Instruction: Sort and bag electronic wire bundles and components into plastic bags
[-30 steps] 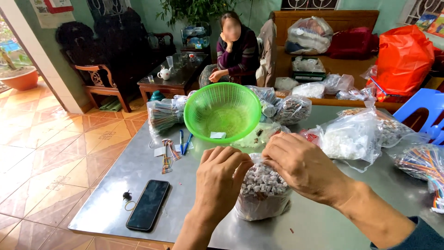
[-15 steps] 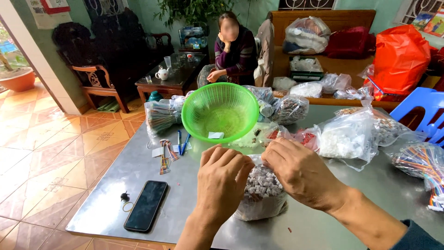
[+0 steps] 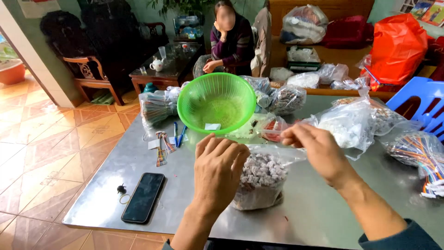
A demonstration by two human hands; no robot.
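On the metal table [image 3: 115, 185], a green basket [image 3: 216, 109] sits tilted behind a clear bag [image 3: 261, 178] of small pale parts near the front edge. Both hands pinch the bag's open top: left hand [image 3: 217, 169] closed on its near side, right hand [image 3: 314, 148] gripping the rim. A phone [image 3: 143, 196] lies left.

You see soft daylight coming from the upper left of the frame. The metal worktop [image 3: 323, 203] shows pale glare at centre right. Shadows are weak. Your hands are slightly blurred, and the edges bend a little.
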